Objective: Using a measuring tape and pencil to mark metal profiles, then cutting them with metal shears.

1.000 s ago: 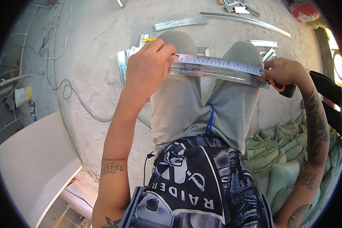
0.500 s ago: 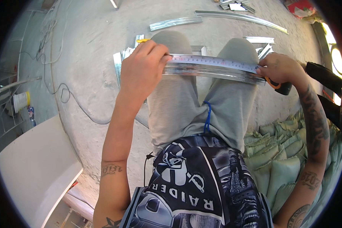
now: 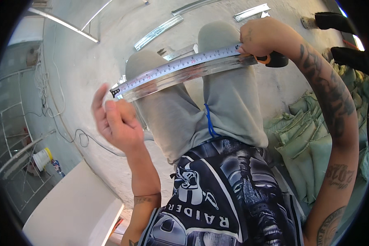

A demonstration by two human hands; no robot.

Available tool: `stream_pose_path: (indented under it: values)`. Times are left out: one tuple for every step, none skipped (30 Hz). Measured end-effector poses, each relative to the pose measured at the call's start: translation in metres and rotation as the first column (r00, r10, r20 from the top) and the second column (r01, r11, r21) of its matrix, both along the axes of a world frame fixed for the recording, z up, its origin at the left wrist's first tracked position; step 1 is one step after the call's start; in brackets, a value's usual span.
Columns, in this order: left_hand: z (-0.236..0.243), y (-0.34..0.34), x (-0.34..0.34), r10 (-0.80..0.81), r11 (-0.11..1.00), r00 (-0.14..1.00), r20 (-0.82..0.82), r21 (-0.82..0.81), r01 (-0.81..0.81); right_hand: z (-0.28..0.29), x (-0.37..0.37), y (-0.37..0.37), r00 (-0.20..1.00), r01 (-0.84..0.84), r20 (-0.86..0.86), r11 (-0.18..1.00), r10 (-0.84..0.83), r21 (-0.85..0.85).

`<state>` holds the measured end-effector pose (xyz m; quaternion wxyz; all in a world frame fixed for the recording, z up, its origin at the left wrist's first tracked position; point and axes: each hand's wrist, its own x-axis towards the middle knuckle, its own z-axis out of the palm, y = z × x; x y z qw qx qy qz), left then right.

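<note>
Across my thighs lies a shiny metal channel strip (image 3: 168,85), slanting from lower left to upper right. Along its far edge runs the pulled-out blade (image 3: 174,67) of a tape measure, its dark end hook at the strip's left end. The orange and black tape case (image 3: 276,60) hangs beyond the strip's right end. My right hand (image 3: 263,36) is closed, pinching the blade beside the case. Just below the hook, my left hand (image 3: 121,121) is raised with index finger and thumb apart; nothing shows in it, though some fingers are curled and slightly blurred.
More metal channel pieces (image 3: 158,33) lie on the concrete floor past my knees. Green sacks (image 3: 303,143) are piled at my right. A white board (image 3: 76,205) stands at lower left, with a cable (image 3: 84,137), a bucket (image 3: 42,159) and metal framing beyond.
My left hand has come off the blade and strip and moved down and left. The strip and tape now slant, left end lower. The yellow item by my left hand is out of sight.
</note>
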<state>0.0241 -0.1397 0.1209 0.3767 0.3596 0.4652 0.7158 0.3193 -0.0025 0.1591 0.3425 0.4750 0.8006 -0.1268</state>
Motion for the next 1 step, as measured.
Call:
stream_pose_path:
  values:
    - [-0.0009, 0.0013, 0.0015, -0.153, 0.984, 0.988, 0.029, -0.088, 0.155, 0.0016, 0.0005, 0.0002, 1.000, 0.003, 0.020, 1.000, -0.003, -0.004]
